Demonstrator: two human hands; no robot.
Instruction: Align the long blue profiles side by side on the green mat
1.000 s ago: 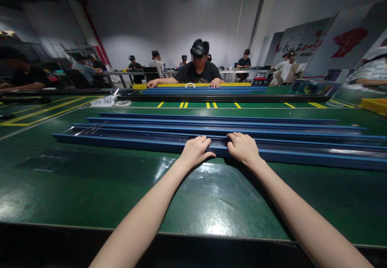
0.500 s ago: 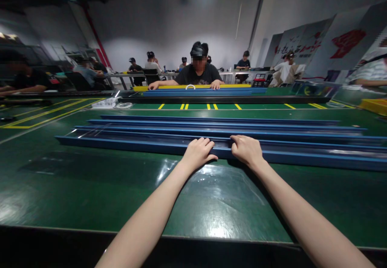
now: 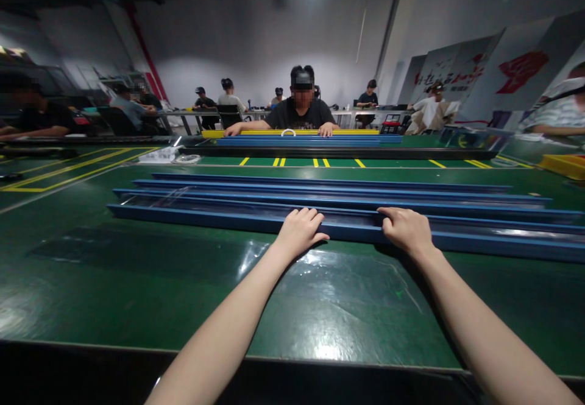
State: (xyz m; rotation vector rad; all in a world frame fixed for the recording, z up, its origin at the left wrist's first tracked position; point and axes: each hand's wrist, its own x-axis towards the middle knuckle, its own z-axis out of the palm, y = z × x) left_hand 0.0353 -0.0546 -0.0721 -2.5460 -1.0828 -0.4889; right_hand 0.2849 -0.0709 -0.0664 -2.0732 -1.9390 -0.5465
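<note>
Across the green table lies a long blue channel, the nearest of several alike, its hollow side facing up. My left hand rests over its near wall, fingers curled inside and thumb on the near side. Farther right, my right hand is closed on the same wall, with the index finger reaching over the edge. Clear plastic film shows at the left end of the blue channels. The fingertips inside the channel are partly hidden.
More blue channels lie parallel just behind. A sheet of clear film lies flat before my hands. Beyond are a long black bar, a yellow strip and a co-worker with both hands near it. Other people sit farther back.
The nearest blue channel has slid to the right, its left end shifting along the table. My right hand moved right with it, while my left hand stayed in place.
</note>
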